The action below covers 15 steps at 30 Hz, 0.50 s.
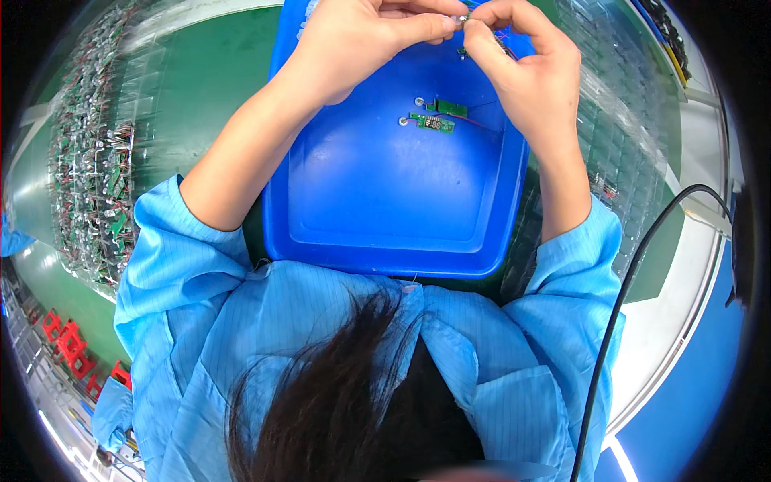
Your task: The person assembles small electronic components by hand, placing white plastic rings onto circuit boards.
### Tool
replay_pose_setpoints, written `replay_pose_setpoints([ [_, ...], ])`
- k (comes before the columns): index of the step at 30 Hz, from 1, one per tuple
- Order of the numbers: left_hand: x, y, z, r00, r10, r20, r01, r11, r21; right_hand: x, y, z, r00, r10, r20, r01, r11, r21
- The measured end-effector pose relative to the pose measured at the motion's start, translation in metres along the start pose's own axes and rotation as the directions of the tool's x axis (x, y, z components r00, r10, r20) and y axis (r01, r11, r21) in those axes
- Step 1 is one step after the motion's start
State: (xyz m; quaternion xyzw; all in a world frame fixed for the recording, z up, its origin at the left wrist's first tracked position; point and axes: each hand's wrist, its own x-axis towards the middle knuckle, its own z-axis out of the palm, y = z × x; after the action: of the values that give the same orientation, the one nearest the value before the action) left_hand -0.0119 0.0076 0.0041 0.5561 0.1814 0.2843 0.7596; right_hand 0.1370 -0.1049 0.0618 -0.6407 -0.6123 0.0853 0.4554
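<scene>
Above the far end of a blue plastic tray [385,259], my two hands meet fingertip to fingertip. My left hand [347,42] pinches a small silvery part [461,20] from the left, and my right hand [534,76] closes on it from the right. Behind my right fingers a bit of green circuit board with thin reddish wires shows; most of it is hidden. Two small green circuit boards lie in the tray below my hands: one plain green [450,108], the other with a digit display [436,123]. Each has a small round silvery part at its left.
Clear plastic trays packed with small circuit boards and wires [92,185] stand on the green table at the left. More clear trays [622,120] are stacked at the right. A black cable [618,305] curves down the right side. Red stools [72,345] stand at lower left.
</scene>
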Motion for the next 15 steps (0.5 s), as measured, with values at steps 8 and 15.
replay_pose_setpoints([
  [8, 0.0, -0.005, 0.0, 0.999, -0.035, -0.019, 0.034, 0.997, -0.068, -0.003, 0.03, 0.003, 0.924, -0.382, 0.026, 0.344, 0.798, -0.494],
  [15, 0.0, -0.005, -0.002, 1.0, -0.01, -0.005, 0.01, 0.996, -0.085, 0.003, 0.0, -0.002, 0.904, -0.415, 0.103, 0.416, 0.8, -0.433],
])
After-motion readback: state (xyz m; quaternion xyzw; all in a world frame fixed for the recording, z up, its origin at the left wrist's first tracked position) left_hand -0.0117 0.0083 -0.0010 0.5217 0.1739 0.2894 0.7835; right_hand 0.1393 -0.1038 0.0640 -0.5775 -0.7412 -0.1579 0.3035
